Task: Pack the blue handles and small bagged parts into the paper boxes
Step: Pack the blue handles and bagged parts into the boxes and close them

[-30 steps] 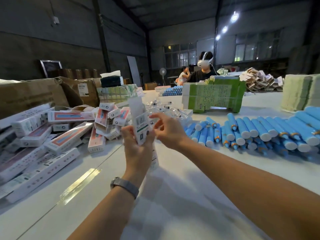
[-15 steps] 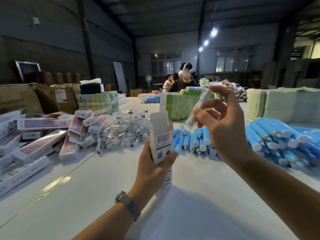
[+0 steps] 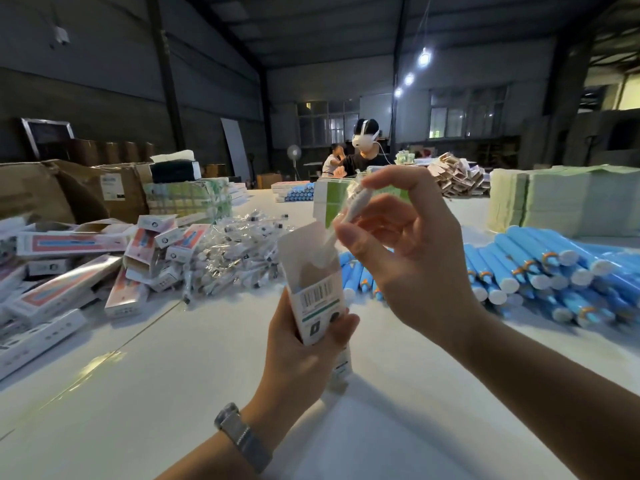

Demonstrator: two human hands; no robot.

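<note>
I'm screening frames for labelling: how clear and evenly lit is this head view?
Head view: dim hall, ceiling lamps flaring; wide-angle bending at the edges; right hand and its bagged part slightly motion-blurred; paper box barcode readable; glare streak on the white table.

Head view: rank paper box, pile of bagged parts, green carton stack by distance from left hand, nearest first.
1. paper box: gripped in the left hand.
2. pile of bagged parts: on the table, ahead-left.
3. green carton stack: far behind the box.

Both hands raised at mid-frame

Left hand (image 3: 304,344), watch on wrist, grips the paper box (image 3: 313,282) upright; right hand (image 3: 408,258), at its 2 o'clock, pinches a bagged part (image 3: 349,213).
</note>
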